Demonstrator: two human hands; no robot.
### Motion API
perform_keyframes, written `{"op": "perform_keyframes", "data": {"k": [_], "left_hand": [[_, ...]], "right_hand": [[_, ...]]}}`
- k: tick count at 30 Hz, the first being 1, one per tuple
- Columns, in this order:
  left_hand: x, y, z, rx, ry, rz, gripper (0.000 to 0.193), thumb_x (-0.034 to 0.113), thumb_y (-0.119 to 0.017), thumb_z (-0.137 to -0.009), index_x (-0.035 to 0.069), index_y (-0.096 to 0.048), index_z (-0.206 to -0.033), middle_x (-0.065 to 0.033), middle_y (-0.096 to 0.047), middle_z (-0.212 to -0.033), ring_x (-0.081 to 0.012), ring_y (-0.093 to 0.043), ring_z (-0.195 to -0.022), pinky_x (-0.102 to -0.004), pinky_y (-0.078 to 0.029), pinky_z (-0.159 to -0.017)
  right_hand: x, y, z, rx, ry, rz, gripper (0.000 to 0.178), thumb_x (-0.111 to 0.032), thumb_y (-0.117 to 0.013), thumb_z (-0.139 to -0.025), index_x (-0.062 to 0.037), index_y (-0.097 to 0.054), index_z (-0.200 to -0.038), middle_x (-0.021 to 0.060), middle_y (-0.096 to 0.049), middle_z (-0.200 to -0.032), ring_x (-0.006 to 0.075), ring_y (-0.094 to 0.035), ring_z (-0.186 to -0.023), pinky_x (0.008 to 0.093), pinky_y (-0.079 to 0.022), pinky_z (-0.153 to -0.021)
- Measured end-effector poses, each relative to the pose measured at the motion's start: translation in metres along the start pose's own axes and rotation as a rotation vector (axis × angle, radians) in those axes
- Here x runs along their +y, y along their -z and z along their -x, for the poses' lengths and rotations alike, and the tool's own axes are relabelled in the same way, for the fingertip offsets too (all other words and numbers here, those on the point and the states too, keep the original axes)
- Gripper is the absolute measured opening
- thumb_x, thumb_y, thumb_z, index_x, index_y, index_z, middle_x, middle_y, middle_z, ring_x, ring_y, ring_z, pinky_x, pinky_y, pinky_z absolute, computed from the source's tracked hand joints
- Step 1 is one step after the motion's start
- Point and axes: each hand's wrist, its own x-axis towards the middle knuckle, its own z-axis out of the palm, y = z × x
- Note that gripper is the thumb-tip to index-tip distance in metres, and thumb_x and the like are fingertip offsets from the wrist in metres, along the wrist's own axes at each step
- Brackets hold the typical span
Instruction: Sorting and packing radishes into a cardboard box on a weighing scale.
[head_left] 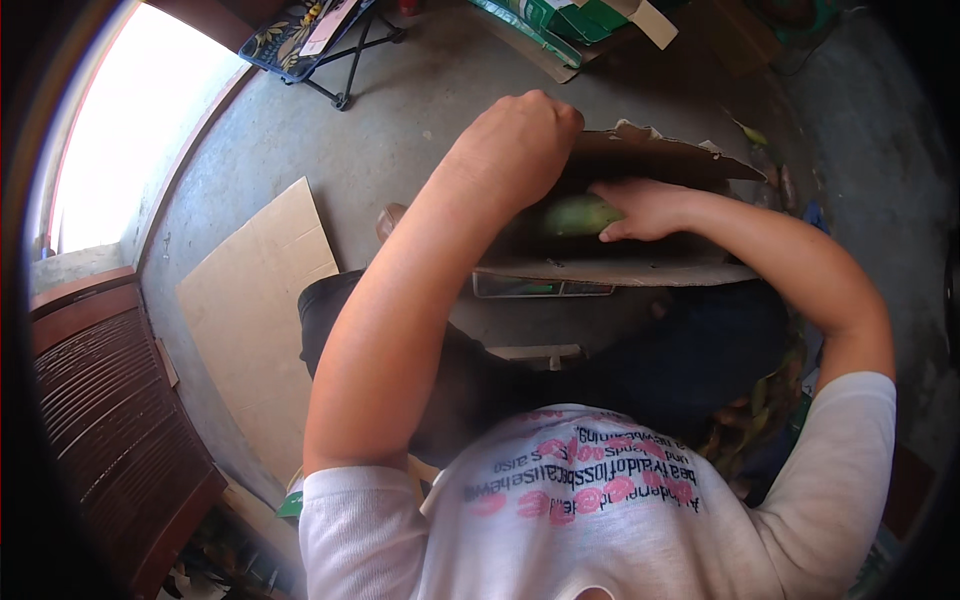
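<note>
An open brown cardboard box stands in front of my knees with its long, torn far wall raised. My left hand is closed in a fist at the far left edge of the box and seems to grip the cardboard; its fingertips are hidden. Inside the box lies a smooth, oblong green fruit or vegetable, partly in shadow. My right hand reaches in from the right and has thumb and fingers around the right end of it. The bottom of the box is too dark to make out.
A flat cardboard sheet lies on the floor at left, near a brown slatted wooden panel. A folding stool and a green carton stand at the far side. Dry leaves are heaped beside my right leg.
</note>
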Motion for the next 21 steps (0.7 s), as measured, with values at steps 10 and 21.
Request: {"op": "perform_keyframes", "data": {"k": [10, 21], "left_hand": [[0.006, 0.006, 0.014, 0.068, -0.074, -0.001, 0.014, -0.002, -0.060, -0.083, -0.001, -0.066, -0.095, -0.0190, -0.072, -0.085, -0.0359, -0.073, -0.083, -0.0402, -0.060, -0.075], [0.010, 0.001, 0.013, 0.050, -0.074, 0.005, 0.012, 0.008, -0.063, -0.089, 0.002, -0.068, -0.099, -0.0186, -0.072, -0.089, -0.0377, -0.071, -0.087, -0.0446, -0.058, -0.076]], "right_hand": [[0.018, -0.055, -0.113, -0.044, 0.218, 0.039, 0.067, -0.024, -0.074, -0.087, -0.0016, -0.048, -0.145, 0.0237, -0.056, -0.141, 0.0386, -0.053, -0.130, 0.0440, -0.040, -0.111], [0.028, -0.062, -0.130, -0.112, 0.242, 0.172, 0.065, -0.023, -0.073, -0.087, -0.0026, -0.049, -0.145, 0.0227, -0.055, -0.143, 0.0383, -0.051, -0.132, 0.0444, -0.038, -0.113]]}}
